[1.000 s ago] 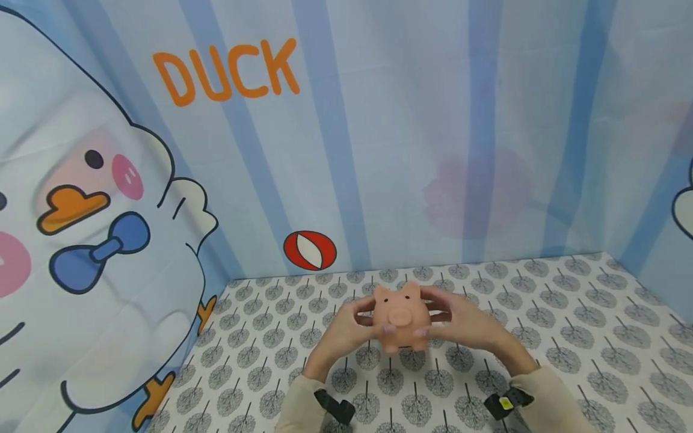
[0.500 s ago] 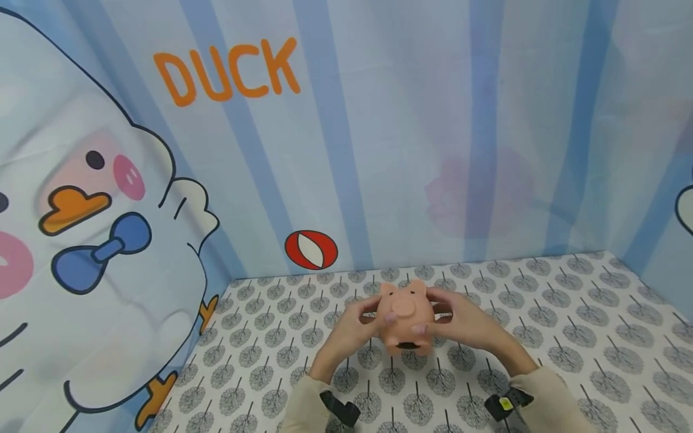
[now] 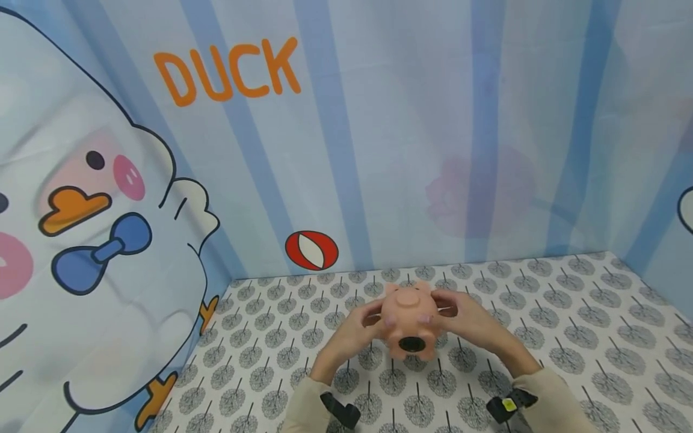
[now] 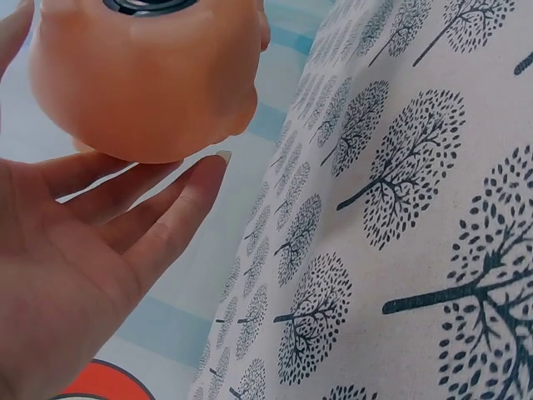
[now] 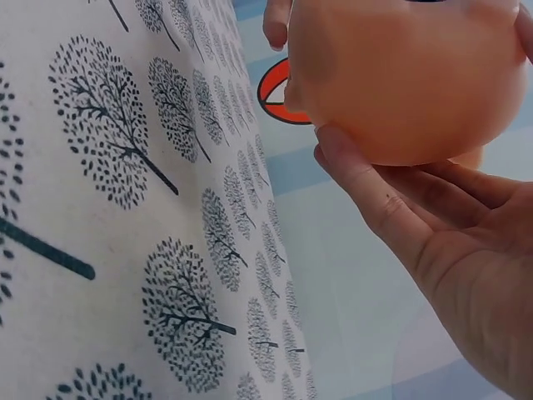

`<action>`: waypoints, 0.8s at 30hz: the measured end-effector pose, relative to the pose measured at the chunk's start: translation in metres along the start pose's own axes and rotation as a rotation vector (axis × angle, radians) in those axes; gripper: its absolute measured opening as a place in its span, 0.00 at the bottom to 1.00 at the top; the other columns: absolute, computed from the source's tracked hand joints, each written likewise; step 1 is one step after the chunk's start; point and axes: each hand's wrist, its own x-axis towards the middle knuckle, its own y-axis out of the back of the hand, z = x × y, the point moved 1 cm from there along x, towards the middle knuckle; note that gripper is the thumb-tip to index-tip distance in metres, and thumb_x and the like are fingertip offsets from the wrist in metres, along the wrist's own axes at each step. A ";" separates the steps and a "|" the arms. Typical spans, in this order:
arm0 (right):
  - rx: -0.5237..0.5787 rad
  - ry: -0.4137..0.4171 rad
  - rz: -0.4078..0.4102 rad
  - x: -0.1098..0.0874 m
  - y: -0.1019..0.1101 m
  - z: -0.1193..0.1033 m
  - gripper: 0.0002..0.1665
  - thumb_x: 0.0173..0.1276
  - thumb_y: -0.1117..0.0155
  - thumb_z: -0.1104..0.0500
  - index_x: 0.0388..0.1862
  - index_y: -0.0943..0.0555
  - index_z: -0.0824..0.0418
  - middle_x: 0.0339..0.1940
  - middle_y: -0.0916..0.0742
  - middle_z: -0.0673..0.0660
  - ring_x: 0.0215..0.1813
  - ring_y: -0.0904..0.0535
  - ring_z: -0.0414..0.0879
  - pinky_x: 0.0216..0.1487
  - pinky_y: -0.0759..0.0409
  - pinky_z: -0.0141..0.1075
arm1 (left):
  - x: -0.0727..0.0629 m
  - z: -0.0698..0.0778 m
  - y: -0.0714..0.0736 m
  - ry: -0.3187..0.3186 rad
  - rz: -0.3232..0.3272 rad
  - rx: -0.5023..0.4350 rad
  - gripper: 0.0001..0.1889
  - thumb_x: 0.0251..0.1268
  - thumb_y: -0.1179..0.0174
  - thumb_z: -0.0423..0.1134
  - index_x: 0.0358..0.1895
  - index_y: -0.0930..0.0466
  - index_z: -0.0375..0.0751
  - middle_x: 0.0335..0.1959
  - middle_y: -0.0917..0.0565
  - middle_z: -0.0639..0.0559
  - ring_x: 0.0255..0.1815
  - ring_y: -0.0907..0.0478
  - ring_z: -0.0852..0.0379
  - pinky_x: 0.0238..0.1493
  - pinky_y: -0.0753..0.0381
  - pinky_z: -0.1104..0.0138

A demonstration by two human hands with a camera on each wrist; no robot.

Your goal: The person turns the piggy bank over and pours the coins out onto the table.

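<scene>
Head view shows two hands gripping a toy pig (image 3: 408, 313), one from each side. The left hand (image 3: 352, 329) has its thumb on the near side and its other fingers behind, and the right hand (image 3: 468, 319) does the same on its own side. The pig is right between the hands, held up above a white cloth (image 3: 303, 376). It leans back, so its snout (image 3: 408, 297) points up, and a round black part (image 3: 411, 344) shows underneath, just below both thumbs. Big orange letters (image 3: 227, 72), past the left hand and high on the blue wall hanging (image 3: 390, 120), spell DUCK. Lower down, nearer the left hand, is a picture of a red and white ball (image 3: 311, 250). Far out to the left of that hand is a big white duck picture (image 3: 146, 313) with a blue bow (image 3: 103, 252). Grey trees are printed on the cloth all round the hands
</scene>
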 end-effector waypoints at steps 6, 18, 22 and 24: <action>0.085 -0.033 -0.020 0.000 0.003 0.005 0.33 0.79 0.38 0.48 0.74 0.25 0.65 0.66 0.15 0.69 0.63 0.15 0.57 0.53 0.10 0.43 | 0.001 0.000 -0.001 -0.013 -0.030 0.011 0.46 0.68 0.41 0.73 0.80 0.33 0.47 0.73 0.21 0.43 0.70 0.19 0.43 0.66 0.15 0.65; 0.198 -0.052 -0.161 -0.002 0.008 0.006 0.37 0.88 0.56 0.44 0.75 0.31 0.76 0.61 0.14 0.71 0.55 0.11 0.61 0.49 0.07 0.45 | 0.002 0.000 -0.011 0.034 0.029 -0.049 0.37 0.70 0.36 0.65 0.74 0.25 0.49 0.62 0.12 0.45 0.57 0.12 0.58 0.60 0.12 0.66; 0.232 -0.070 -0.203 -0.002 0.011 0.006 0.40 0.89 0.59 0.43 0.77 0.36 0.79 0.63 0.16 0.74 0.55 0.11 0.63 0.50 0.07 0.50 | 0.002 -0.001 -0.012 0.049 0.051 -0.068 0.34 0.71 0.35 0.62 0.72 0.22 0.47 0.60 0.11 0.43 0.55 0.11 0.59 0.57 0.11 0.66; 0.235 -0.078 -0.207 -0.002 0.012 0.005 0.41 0.89 0.59 0.43 0.79 0.37 0.78 0.65 0.18 0.76 0.55 0.10 0.61 0.51 0.07 0.51 | 0.003 -0.001 -0.012 0.060 0.073 -0.073 0.33 0.71 0.36 0.63 0.69 0.19 0.45 0.59 0.11 0.39 0.52 0.11 0.60 0.54 0.10 0.66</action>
